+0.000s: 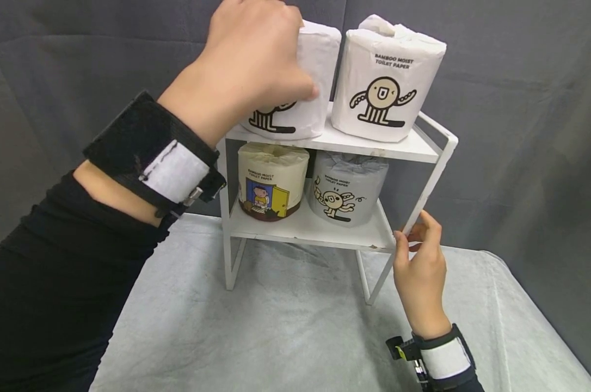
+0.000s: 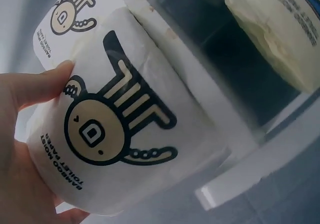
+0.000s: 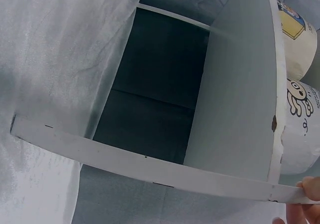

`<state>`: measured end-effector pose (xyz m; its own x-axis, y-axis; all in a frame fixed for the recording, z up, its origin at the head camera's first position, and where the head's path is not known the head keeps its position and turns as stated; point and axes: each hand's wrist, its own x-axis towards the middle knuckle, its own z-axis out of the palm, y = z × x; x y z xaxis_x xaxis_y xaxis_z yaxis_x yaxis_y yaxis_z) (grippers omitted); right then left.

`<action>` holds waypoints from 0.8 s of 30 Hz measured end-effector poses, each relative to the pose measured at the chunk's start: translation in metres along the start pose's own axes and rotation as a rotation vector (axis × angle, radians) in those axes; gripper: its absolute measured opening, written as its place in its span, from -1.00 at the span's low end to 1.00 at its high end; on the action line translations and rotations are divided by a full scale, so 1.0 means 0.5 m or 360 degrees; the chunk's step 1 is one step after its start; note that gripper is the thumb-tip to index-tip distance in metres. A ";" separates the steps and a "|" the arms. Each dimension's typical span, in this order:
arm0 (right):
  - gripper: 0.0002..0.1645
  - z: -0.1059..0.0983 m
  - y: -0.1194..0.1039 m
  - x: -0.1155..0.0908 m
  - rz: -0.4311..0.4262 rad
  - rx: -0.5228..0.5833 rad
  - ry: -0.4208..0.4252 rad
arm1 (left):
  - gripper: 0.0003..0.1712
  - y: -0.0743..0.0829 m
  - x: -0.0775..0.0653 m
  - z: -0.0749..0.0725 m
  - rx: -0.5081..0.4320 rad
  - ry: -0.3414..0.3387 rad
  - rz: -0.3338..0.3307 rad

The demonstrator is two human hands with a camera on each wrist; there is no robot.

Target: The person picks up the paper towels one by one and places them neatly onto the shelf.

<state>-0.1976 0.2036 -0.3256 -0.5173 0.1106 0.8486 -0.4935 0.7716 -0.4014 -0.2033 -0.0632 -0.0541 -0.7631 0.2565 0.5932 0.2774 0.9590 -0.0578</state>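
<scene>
My left hand (image 1: 256, 60) grips a white-wrapped toilet paper roll (image 1: 320, 71) from above, at the left of the rack's top shelf. In the left wrist view, thumb and fingers curl round this roll (image 2: 145, 98), whose base sits at the shelf edge. Beside it on the top shelf stands a second white roll (image 1: 388, 81) with the same cartoon figure. My right hand (image 1: 423, 267) pinches the right front post of the white rack (image 1: 428, 190) at the lower shelf's height; in the right wrist view only its fingertips (image 3: 312, 188) show.
On the lower shelf (image 1: 305, 231) stand a cream roll (image 1: 271, 179) with a coloured picture and a grey-white roll (image 1: 346, 188). The rack stands on a table with a pale cloth (image 1: 285, 326). A dark grey curtain (image 1: 521, 109) hangs behind.
</scene>
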 end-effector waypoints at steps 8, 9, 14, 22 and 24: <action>-0.46 0.002 -0.003 0.001 0.0010 -0.0013 -0.0022 | -0.25 -0.004 0.003 -0.008 0.0077 -0.0145 0.0006; -0.46 0.002 -0.003 0.001 0.0013 -0.0014 -0.0023 | -0.23 -0.004 0.003 -0.007 0.0069 -0.0152 0.0006; -0.46 0.002 -0.003 0.000 0.0009 -0.0015 -0.0018 | -0.16 -0.007 0.003 -0.003 -0.0007 -0.0155 -0.0007; -0.45 0.000 -0.003 -0.002 0.0000 -0.0014 -0.0005 | -0.05 -0.008 -0.001 0.000 -0.0087 -0.0049 -0.0017; -0.45 -0.001 -0.003 -0.003 0.0000 -0.0008 -0.0005 | -0.07 -0.006 -0.003 0.001 -0.0064 -0.0005 -0.0021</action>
<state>-0.1958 0.2023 -0.3261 -0.5195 0.1087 0.8476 -0.4900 0.7746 -0.3997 -0.2031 -0.0667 -0.0553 -0.7686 0.2444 0.5912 0.2907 0.9567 -0.0175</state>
